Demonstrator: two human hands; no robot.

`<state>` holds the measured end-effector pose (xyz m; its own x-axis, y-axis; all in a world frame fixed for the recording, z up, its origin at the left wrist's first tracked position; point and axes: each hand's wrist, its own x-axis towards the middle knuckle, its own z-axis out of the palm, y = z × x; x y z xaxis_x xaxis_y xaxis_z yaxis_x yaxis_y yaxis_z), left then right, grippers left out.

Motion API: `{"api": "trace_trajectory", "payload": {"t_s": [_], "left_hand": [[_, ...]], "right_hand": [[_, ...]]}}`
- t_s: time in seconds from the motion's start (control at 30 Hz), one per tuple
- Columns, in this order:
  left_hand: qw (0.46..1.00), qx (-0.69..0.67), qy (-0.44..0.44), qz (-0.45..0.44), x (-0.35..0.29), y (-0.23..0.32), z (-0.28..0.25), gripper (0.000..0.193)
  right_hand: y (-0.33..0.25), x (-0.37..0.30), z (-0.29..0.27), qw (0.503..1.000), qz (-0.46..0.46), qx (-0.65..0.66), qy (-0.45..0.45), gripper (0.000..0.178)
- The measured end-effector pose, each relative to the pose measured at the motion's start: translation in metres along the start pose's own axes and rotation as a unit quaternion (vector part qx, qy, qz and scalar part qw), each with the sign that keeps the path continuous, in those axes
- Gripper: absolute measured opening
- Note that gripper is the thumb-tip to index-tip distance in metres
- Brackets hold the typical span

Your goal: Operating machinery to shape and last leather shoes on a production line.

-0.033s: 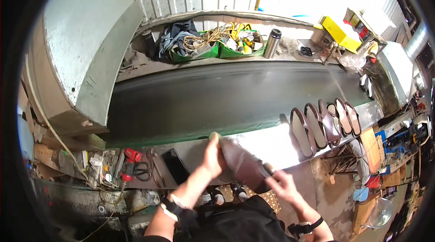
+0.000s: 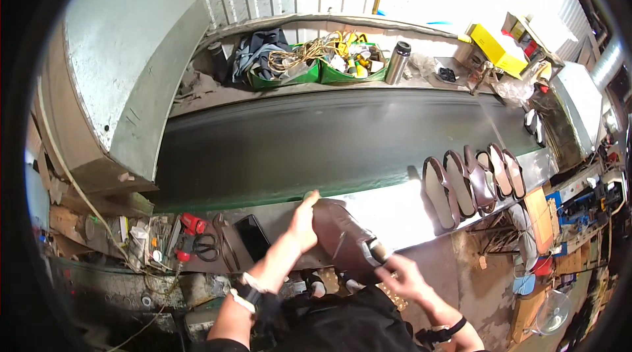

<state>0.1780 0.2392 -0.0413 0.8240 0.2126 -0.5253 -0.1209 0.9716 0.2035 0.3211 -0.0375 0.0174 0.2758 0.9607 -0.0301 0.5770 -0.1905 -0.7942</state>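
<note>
In the head view, the left hand (image 2: 301, 228) is clamped on the brown shoe (image 2: 342, 237), thumb up along its upper left edge, the other fingers mostly out of sight. The shoe lies just below the centre, toward 6 o'clock, tilted with its upper end toward 11 and its lower end toward 5. The right hand (image 2: 407, 277) sits at 5 o'clock, fingers bent in at the shoe's lower right end, close by a small tan and silvery piece (image 2: 378, 251) (too blurred to name); I cannot tell whether the hand is clamped on either.

The shoe crosses the line of the near edge of the table (image 2: 395, 214). Toward 4 o'clock a bright bare strip of metal runs from the shoe to a row of brown shoes (image 2: 471, 186), their openings facing up. Beyond the strip, a wide dark belt (image 2: 316, 138) with a green near border spans the middle from 9 to 3, with open room above it.

From 7 to 8 o'clock, left of the left forearm, the table is tighter: a black phone (image 2: 252, 238), pliers (image 2: 227, 243), black-handled scissors (image 2: 206, 248) and a red tool (image 2: 192, 225) lie close together. A grey metal housing (image 2: 125, 55) bounds the belt at 10.
</note>
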Motion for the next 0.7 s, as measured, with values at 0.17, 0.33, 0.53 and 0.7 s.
{"api": "trace_trajectory", "payload": {"t_s": [0.17, 0.33, 0.53, 0.7], "left_hand": [[0.909, 0.308, 0.26, 0.108, 0.034, 0.034, -0.066, 0.023], [0.613, 0.576, 0.407, 0.355, 0.065, 0.027, -0.068, 0.031], [0.615, 0.552, 0.458, 0.329, 0.061, -0.003, -0.081, 0.03], [0.673, 0.539, 0.458, 0.215, 0.045, -0.038, -0.062, 0.045]], "right_hand": [[0.026, 0.005, 0.075, 0.966, -0.218, -0.126, 0.053, 0.036], [0.073, 0.024, 0.118, 0.97, -0.165, 0.012, 0.176, 0.11], [0.089, 0.02, 0.106, 0.985, -0.016, 0.163, 0.057, 0.109], [0.104, -0.014, 0.07, 0.995, -0.053, 0.083, 0.015, 0.096]]}}
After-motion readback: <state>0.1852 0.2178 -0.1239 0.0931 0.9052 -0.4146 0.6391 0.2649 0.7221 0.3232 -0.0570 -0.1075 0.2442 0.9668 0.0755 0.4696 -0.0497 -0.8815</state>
